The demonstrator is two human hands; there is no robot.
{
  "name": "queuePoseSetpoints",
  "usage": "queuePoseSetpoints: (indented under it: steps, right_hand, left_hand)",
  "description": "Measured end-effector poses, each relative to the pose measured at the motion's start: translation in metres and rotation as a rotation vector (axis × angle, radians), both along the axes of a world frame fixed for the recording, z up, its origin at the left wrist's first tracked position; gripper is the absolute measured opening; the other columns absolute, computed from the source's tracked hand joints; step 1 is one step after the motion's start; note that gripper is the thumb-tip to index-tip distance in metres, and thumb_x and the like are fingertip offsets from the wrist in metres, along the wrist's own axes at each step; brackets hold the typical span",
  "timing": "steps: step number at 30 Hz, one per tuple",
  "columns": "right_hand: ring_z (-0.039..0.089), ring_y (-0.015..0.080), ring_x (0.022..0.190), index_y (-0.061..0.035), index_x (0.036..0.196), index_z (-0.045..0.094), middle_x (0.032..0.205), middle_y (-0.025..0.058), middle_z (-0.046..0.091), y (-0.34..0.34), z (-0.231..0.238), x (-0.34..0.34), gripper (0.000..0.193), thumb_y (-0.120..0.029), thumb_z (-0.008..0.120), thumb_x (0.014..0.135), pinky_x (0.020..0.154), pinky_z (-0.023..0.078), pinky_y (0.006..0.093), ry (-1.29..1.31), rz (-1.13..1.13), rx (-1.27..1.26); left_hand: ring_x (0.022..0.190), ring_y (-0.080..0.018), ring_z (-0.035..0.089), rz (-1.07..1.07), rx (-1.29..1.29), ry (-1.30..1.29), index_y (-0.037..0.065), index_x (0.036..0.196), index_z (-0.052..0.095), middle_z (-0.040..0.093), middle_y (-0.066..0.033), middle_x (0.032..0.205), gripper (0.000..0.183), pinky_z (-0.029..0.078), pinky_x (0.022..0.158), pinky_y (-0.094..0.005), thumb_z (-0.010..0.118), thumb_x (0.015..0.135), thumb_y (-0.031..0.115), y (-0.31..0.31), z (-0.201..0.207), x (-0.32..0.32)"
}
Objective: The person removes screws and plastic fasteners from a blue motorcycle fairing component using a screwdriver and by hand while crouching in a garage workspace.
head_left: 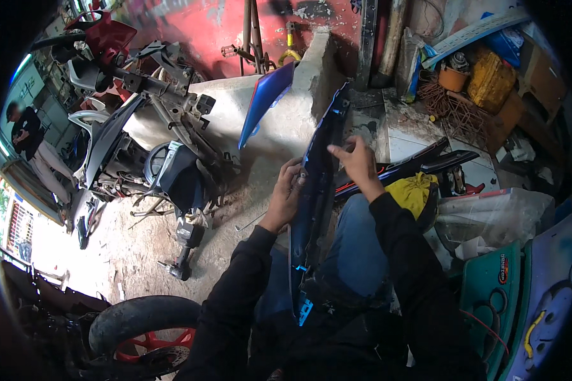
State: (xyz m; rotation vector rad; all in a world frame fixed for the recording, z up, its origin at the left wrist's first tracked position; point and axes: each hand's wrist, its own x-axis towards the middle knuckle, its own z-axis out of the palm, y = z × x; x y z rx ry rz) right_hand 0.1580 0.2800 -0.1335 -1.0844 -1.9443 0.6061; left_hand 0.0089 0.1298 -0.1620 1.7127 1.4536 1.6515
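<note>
A long dark motorcycle body panel (316, 181) with bright blue clips and edges stands lengthwise over my lap, its hollow inner side toward me. My left hand (288, 193) grips its left edge, fingers bent over the rim near the middle. Just right of the panel's upper half is my right hand (359, 166), its thumb and fingers apart and nothing visible in them. Whether a fingertip touches the panel I cannot tell. A blue panel with a red edge (265, 101) leans against the low concrete ledge (225, 105) beyond.
A stripped motorcycle frame (162, 108) stands left, with a cordless power tool (187, 238) on the floor nearby. A wheel with red spokes (146, 327) is lower left. Right are dark panels (426, 159), a yellow cloth (415, 193) and a green case (492, 286). Another person (35, 146) stands far left.
</note>
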Motion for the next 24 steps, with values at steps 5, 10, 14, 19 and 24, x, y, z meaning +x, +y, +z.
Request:
queuePoseSetpoints:
  steps: [5, 10, 14, 19, 24]
  right_hand:
    - [0.063, 0.0381, 0.091, 0.0062, 0.101, 0.061, 0.095, 0.0256, 0.065, 0.056, 0.001, -0.011, 0.055, -0.038, 0.076, 0.071, 0.079, 0.049, 0.0416, 0.028, 0.088, -0.189]
    - [0.063, 0.0381, 0.092, 0.0051, 0.095, 0.063, 0.094, 0.0236, 0.066, 0.062, -0.007, -0.007, 0.042, -0.027, 0.074, 0.071, 0.08, 0.048, 0.0413, -0.04, 0.167, -0.221]
    - [0.064, 0.0286, 0.08, 0.0049, 0.093, 0.063, 0.086, 0.019, 0.067, 0.046, 0.003, -0.004, 0.032, -0.02, 0.07, 0.075, 0.071, 0.048, 0.0375, 0.018, 0.111, -0.105]
    - [0.065, 0.0302, 0.084, 0.0057, 0.099, 0.062, 0.089, 0.0211, 0.067, 0.035, 0.017, -0.015, 0.037, -0.021, 0.07, 0.075, 0.075, 0.048, 0.0355, -0.008, 0.151, -0.137]
    - [0.065, 0.0279, 0.09, 0.0004, 0.103, 0.063, 0.096, 0.0159, 0.068, 0.037, 0.031, -0.004, 0.038, -0.019, 0.076, 0.072, 0.08, 0.048, 0.0356, 0.146, 0.209, -0.241]
  left_hand:
    - [0.127, -0.0237, 0.039, -0.071, -0.05, -0.141, 0.006, 0.111, 0.05, 0.042, -0.0127, 0.136, 0.019, 0.03, 0.105, -0.0348, 0.048, 0.096, 0.017, 0.003, 0.005, 0.001]
    - [0.117, -0.0259, 0.049, -0.053, -0.09, -0.702, 0.009, 0.098, 0.051, 0.055, -0.012, 0.116, 0.017, 0.039, 0.097, -0.0362, 0.044, 0.094, 0.023, 0.017, 0.017, -0.018]
    - [0.085, -0.0211, 0.06, -0.069, -0.183, -0.874, 0.011, 0.091, 0.049, 0.058, -0.0054, 0.088, 0.018, 0.044, 0.075, -0.035, 0.042, 0.09, 0.027, 0.028, 0.058, -0.032]
    - [0.075, -0.0167, 0.053, -0.167, -0.433, -0.878, 0.009, 0.091, 0.052, 0.053, -0.0024, 0.08, 0.026, 0.042, 0.072, -0.0319, 0.05, 0.09, 0.035, 0.062, 0.07, -0.06]
    - [0.081, -0.0161, 0.055, -0.091, -0.425, -0.084, -0.003, 0.104, 0.062, 0.061, -0.0067, 0.096, 0.051, 0.041, 0.07, -0.0297, 0.058, 0.084, 0.044, 0.083, 0.119, -0.019]
